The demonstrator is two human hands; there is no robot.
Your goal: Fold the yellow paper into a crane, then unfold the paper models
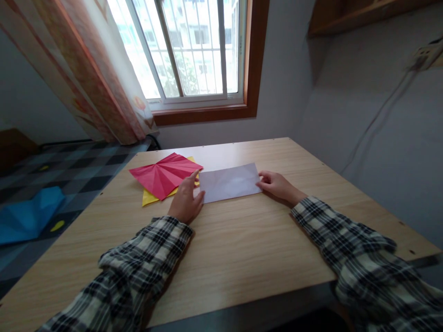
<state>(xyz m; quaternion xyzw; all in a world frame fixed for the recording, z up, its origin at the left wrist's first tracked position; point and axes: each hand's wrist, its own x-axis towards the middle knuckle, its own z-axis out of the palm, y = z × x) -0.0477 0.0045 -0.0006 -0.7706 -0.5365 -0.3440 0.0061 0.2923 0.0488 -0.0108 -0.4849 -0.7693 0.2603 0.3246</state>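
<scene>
A pale lilac-white rectangle of paper (230,183) lies near the middle of the wooden table, between my hands. My left hand (187,198) rests at its left end, thumb by the near left corner and fingers stretched apart along the edge. At the right end, my right hand (273,185) pinches the paper's edge between thumb and curled fingers. Just beyond my left hand is a creased red paper (169,173) with folds fanning out from one point. Beneath it a yellow paper (149,198) shows at the edges, partly hidden.
The wooden table (242,249) reaches toward a wall with a barred window (194,50). To the left, a blue folded paper (31,214) lies on a checked bedspread (86,161). A cable (374,120) hangs down the right wall under a shelf (346,18).
</scene>
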